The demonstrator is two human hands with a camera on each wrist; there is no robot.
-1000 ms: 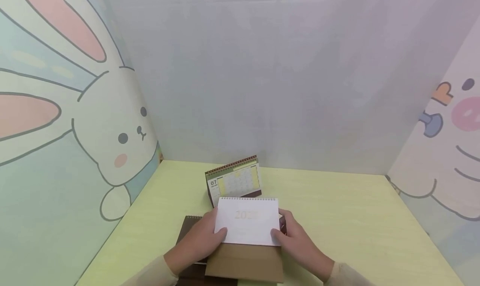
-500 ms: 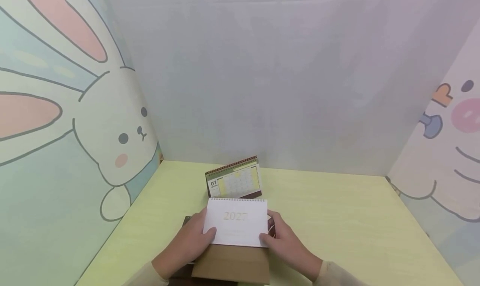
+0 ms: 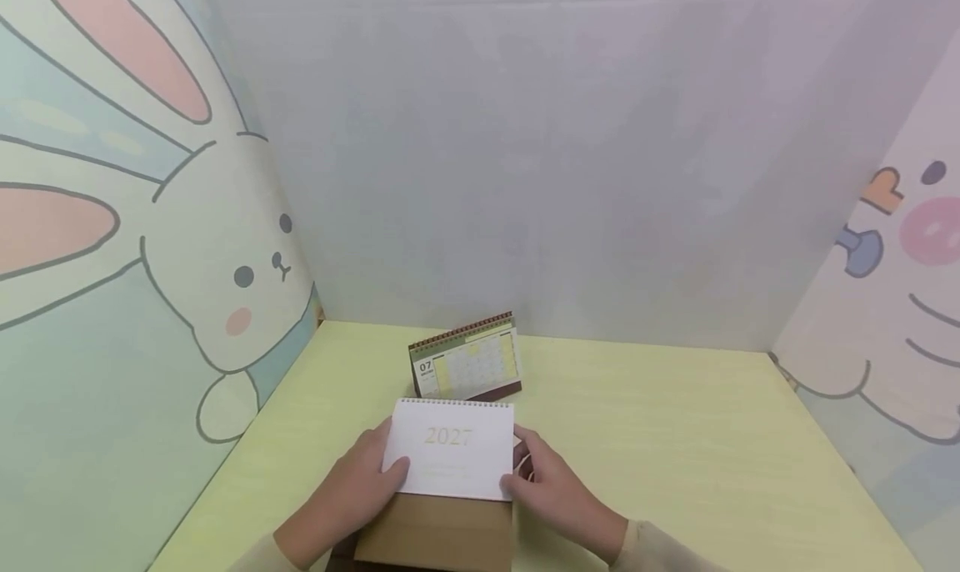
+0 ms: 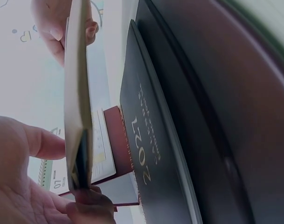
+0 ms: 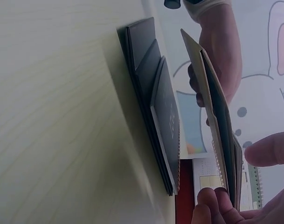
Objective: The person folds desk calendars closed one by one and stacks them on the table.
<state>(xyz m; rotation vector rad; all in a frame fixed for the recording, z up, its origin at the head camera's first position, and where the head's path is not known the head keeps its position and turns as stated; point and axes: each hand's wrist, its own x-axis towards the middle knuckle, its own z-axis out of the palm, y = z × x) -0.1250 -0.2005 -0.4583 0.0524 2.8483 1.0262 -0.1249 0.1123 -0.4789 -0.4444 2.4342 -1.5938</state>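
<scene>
Both hands hold a white spiral-bound desk calendar (image 3: pixel 450 459) printed "2027", with a tan board (image 3: pixel 435 532) extending from its near edge. My left hand (image 3: pixel 356 482) grips its left side, thumb on the white cover and fingers behind. On the right side my right hand (image 3: pixel 551 490) does the same. Seen edge-on in the left wrist view, the calendar (image 4: pixel 77 70) is raised above a dark calendar (image 4: pixel 148 126) also marked 2027. In the right wrist view a gap shows between the calendar's boards (image 5: pixel 221 112), and the dark calendars (image 5: pixel 151 93) lie stacked on the table.
Behind the held calendar stands another desk calendar (image 3: pixel 472 362), tent-shaped, showing 07. The pale yellow table (image 3: pixel 675 447) extends to a grey-white back wall (image 3: pixel 540 172). Side panels with a cartoon rabbit (image 3: pixel 217 247) and another figure flank it.
Both hands have carried the white calendar to the left and slightly nearer. It now covers more of the dark calendars in the head view. The standing calendar has stayed put.
</scene>
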